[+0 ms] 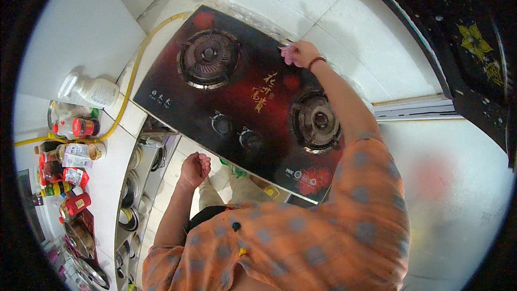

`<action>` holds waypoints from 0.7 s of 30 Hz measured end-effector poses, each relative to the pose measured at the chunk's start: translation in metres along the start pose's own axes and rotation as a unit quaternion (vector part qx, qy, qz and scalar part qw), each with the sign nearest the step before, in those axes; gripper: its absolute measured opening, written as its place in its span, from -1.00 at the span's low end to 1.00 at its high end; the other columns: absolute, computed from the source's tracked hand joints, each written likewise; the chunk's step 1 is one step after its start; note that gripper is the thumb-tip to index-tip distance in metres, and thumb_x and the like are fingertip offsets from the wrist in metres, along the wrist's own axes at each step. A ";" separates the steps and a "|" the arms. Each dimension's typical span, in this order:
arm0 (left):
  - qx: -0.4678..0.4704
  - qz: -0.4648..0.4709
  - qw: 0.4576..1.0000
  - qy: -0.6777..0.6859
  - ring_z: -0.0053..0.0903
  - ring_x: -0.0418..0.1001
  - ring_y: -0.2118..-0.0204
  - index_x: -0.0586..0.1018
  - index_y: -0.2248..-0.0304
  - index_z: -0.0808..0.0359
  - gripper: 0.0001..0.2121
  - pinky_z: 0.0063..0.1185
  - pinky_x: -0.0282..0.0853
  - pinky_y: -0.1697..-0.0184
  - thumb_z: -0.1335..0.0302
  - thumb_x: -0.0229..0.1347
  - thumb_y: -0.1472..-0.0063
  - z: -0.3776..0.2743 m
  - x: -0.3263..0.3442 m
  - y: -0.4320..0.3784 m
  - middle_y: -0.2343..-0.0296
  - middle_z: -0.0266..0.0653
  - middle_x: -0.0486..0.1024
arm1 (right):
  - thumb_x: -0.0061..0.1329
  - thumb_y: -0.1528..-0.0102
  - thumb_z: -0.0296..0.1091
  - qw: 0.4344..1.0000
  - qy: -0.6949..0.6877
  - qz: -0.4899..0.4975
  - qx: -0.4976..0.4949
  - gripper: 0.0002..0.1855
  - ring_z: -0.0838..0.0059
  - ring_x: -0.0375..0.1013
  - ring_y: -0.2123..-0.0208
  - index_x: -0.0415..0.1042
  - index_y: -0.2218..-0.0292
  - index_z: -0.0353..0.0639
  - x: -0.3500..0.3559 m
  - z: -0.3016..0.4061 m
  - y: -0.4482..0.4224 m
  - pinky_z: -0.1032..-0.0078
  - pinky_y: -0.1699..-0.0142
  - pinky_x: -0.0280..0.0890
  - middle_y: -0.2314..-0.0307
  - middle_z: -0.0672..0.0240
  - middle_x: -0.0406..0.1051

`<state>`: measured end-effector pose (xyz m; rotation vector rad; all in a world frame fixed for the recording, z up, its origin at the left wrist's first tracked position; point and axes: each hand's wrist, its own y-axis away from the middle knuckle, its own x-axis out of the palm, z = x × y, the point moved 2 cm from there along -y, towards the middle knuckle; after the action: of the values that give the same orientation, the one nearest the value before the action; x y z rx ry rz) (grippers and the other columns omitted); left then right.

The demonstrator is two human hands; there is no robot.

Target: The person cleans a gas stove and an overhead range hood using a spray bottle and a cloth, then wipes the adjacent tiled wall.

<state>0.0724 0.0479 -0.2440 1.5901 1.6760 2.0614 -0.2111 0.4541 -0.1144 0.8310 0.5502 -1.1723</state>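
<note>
A black and dark-red glass-topped gas stove lies before me, set at a slant. At its rear edge, my right hand grips a crumpled pink cloth against the surface, near the tiled wall. My left hand hangs in front of the stove's front edge, its fingers curled in and no object visible in it. The left burner and the right burner both show a metal ring; my right forearm passes over the edge of the right one. Two control knobs sit near the front edge.
A yellow gas hose runs along the stove's left side. A white spray bottle and several condiment bottles crowd the left counter, above shelves of dishes. Clear plastic film lines the back edge. A dark range hood overhangs the right.
</note>
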 end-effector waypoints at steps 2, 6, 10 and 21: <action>-0.010 -0.007 1.000 -0.003 -0.48 0.41 0.57 0.44 0.54 0.33 -0.68 -0.63 0.39 0.46 0.31 -0.22 -0.22 -0.001 0.016 0.004 0.58 -0.16 0.47 | -0.06 0.11 -0.33 0.976 0.210 -0.055 0.004 -0.86 0.18 0.45 0.39 0.51 0.47 -0.08 -0.014 -0.056 0.014 0.38 0.27 0.32 0.52 0.13 0.45; 0.000 -0.014 1.000 -0.003 -0.51 0.40 0.58 0.44 0.54 0.32 -0.71 -0.62 0.38 0.46 0.32 -0.18 -0.20 -0.004 0.017 0.009 0.60 -0.19 0.46 | -0.05 0.11 -0.25 0.976 0.207 -0.012 0.065 -0.85 0.16 0.44 0.41 0.49 0.51 -0.07 -0.022 -0.069 0.027 0.36 0.31 0.31 0.53 0.13 0.44; 0.012 -0.009 0.999 -0.030 -0.53 0.39 0.59 0.43 0.58 0.29 -0.70 -0.63 0.34 0.50 0.30 -0.17 -0.20 -0.006 0.021 0.025 0.62 -0.22 0.45 | -0.01 0.05 -0.25 0.979 0.149 -0.128 -0.050 -0.79 0.29 0.43 0.50 0.41 0.54 -0.21 -0.001 -0.013 -0.008 0.43 0.39 0.29 0.60 0.21 0.42; 0.096 0.035 0.989 -0.109 -0.54 0.32 0.67 0.38 0.61 0.28 -0.66 -0.62 0.26 0.55 0.27 -0.22 -0.22 -0.025 0.082 0.032 0.66 -0.20 0.44 | -0.09 0.02 -0.34 0.992 0.116 -0.042 0.004 -0.86 0.49 0.43 0.61 0.46 0.51 -0.17 -0.011 -0.079 0.018 0.55 0.48 0.29 0.65 0.32 0.44</action>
<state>0.0327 0.0655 -0.1635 1.8801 1.8076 1.7207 -0.1942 0.5265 -0.1479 0.9656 0.7782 -1.1622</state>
